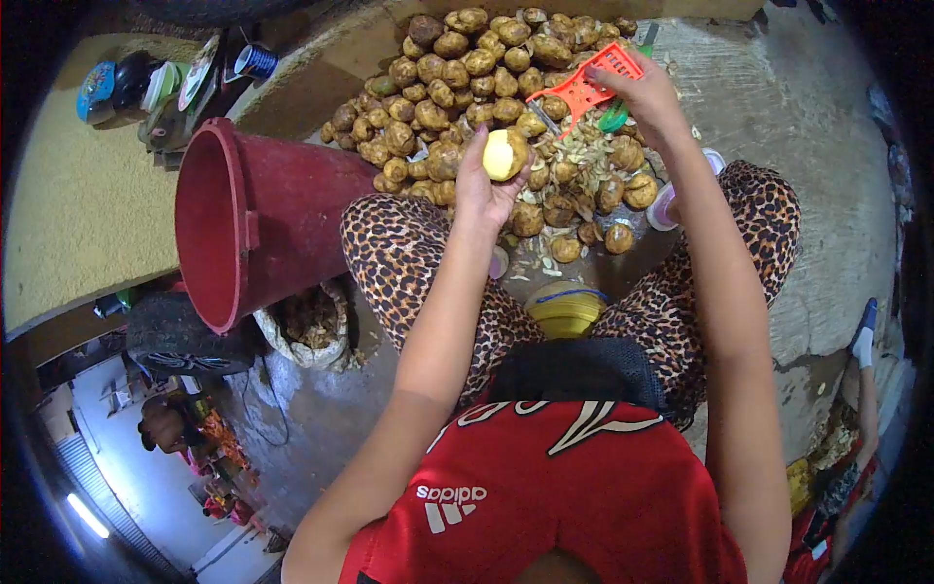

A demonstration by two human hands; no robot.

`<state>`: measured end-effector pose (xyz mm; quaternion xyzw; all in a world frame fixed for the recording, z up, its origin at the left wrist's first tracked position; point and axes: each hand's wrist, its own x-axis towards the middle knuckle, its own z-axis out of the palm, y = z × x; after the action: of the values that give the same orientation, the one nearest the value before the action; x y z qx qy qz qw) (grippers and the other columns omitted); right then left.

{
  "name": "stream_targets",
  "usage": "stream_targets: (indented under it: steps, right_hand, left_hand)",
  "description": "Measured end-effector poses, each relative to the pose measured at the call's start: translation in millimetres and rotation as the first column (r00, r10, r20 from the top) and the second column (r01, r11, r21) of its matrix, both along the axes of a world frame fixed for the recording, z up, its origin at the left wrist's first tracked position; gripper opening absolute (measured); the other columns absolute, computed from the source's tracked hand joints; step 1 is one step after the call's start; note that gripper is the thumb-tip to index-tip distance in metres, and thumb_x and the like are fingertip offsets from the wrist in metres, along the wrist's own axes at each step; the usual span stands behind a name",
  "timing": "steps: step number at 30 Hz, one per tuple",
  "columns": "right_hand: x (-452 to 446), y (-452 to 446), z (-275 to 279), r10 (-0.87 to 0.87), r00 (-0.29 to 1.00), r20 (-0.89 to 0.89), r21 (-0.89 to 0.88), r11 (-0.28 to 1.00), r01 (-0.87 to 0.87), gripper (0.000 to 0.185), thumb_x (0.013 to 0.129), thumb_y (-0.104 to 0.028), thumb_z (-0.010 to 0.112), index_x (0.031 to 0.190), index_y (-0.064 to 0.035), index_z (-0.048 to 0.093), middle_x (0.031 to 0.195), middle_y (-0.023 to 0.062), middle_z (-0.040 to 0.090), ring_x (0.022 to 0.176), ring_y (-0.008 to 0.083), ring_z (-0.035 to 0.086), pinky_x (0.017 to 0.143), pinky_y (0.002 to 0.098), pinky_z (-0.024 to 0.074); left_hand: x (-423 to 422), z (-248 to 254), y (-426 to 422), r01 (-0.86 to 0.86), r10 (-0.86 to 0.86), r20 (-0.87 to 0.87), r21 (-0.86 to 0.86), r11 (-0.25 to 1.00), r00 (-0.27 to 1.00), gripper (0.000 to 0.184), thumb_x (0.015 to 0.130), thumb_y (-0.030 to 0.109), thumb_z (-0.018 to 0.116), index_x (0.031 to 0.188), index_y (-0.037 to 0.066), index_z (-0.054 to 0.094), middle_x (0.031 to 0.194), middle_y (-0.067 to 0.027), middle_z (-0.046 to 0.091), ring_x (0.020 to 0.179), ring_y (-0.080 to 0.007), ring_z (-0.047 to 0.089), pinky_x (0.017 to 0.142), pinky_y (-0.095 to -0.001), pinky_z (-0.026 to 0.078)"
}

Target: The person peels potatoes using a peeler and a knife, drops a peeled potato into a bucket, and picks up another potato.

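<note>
In the head view, my left hand (484, 190) holds a partly peeled potato (499, 156), its pale yellow flesh showing on one side and brown skin on the other. My right hand (644, 95) grips an orange peeler (587, 94) with a grater-like plate, held to the right of the potato and apart from it. Under and beyond both hands lies a large heap of unpeeled potatoes (428, 112). Peel scraps (584, 161) are scattered among the nearer potatoes, and a green object (614, 117) lies below the peeler.
A large red bucket (292, 209) lies tilted at the left, beside a white sack (309, 326) of scraps and a tire (185, 333). A yellow container (567, 313) sits between my legs. Other people (173, 423) are at the lower left; another person's arm (866, 389) shows at the right.
</note>
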<state>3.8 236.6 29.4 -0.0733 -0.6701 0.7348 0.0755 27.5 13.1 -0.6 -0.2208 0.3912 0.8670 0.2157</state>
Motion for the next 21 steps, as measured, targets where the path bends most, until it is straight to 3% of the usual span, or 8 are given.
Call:
stream_targets:
  steps: [4,8,11,14,17,18,21]
  right_hand:
    - [13.9,-27.4,0.4,0.109,0.994,0.022,0.007,0.994,-0.11,0.029,0.067,-0.022,0.075,0.082,-0.0017,0.061,0.072,0.0011,0.061,0.065,0.0096,0.057,0.061,0.025,0.046]
    - [26.3,-56.4,-11.6,0.181,0.983,0.005,0.169,0.969,-0.179,0.028,0.068,-0.023,0.074,0.081,-0.0027,0.061,0.067,0.0013,0.059,0.063,0.0089,0.055,0.06,0.024,0.0451]
    - [18.4,-51.6,-25.4,0.145,0.989,-0.029,0.246,0.96,-0.134,0.026,0.069,-0.022,0.073,0.082,-0.0034,0.061,0.067,0.0019,0.06,0.062,0.0089,0.056,0.058,0.0246,0.0457]
    - [6.5,-23.1,-7.6,-0.128,0.982,-0.137,0.347,0.923,0.168,0.026,0.069,-0.022,0.072,0.084,-0.0037,0.061,0.068,0.0027,0.061,0.062,0.0098,0.057,0.058,0.0257,0.0466]
    - [-5.6,-0.6,-6.1,-0.064,0.994,-0.087,0.073,0.995,0.07,0.024,0.07,-0.021,0.071,0.084,-0.0043,0.061,0.069,0.0032,0.062,0.062,0.011,0.059,0.058,0.0266,0.0473]
    - [-1.3,-8.6,-0.2,0.026,0.998,0.06,0.098,0.995,-0.032,0.032,0.074,-0.018,0.069,0.1,-0.0025,0.057,0.081,0.0026,0.063,0.072,0.0093,0.058,0.065,0.0236,0.0465]
    - [10.7,-42.6,-19.0,0.098,0.989,-0.108,0.346,0.937,-0.055,0.023,0.071,-0.021,0.07,0.081,-0.0031,0.061,0.067,0.0041,0.061,0.06,0.0112,0.059,0.055,0.0257,0.0476]
  left_hand:
    - [0.2,-7.2,-1.6,-0.025,0.025,-0.009,-0.003,1.0,1.0,0.034,0.086,0.037,0.05,0.098,0.005,0.051,0.088,-0.0082,0.06,0.075,-0.0208,0.061,0.061,-0.0307,0.053]
    - [1.4,-2.9,7.4,-0.142,0.142,-0.003,0.032,0.989,0.99,0.027,0.086,0.031,0.05,0.094,0.005,0.051,0.084,-0.0079,0.06,0.072,-0.0202,0.061,0.058,-0.0319,0.053]
    - [0.4,-11.9,4.7,-0.132,0.131,-0.098,0.005,0.991,0.986,0.021,0.086,0.026,0.049,0.092,0.006,0.05,0.081,-0.0075,0.06,0.072,-0.0192,0.061,0.058,-0.0335,0.053]
    - [0.2,-9.3,1.7,-0.099,0.095,-0.051,-0.096,0.99,0.994,0.022,0.085,0.026,0.048,0.095,0.007,0.05,0.084,-0.007,0.059,0.072,-0.0182,0.06,0.059,-0.034,0.05]
    - [3.7,-10.5,1.8,-0.078,0.072,-0.097,-0.051,0.996,0.993,0.019,0.086,0.023,0.046,0.093,0.006,0.05,0.081,-0.0072,0.06,0.075,-0.0197,0.061,0.062,-0.0344,0.052]
    - [3.4,-8.9,3.9,-0.081,0.076,-0.092,-0.058,0.995,0.993,0.02,0.087,0.024,0.045,0.094,0.005,0.05,0.082,-0.0074,0.06,0.075,-0.0197,0.061,0.062,-0.0347,0.052]
    - [0.4,-9.4,5.3,-0.08,0.067,-0.147,-0.082,0.993,0.987,0.022,0.087,0.024,0.045,0.096,0.005,0.051,0.083,-0.0077,0.06,0.076,-0.0193,0.061,0.062,-0.0357,0.052]
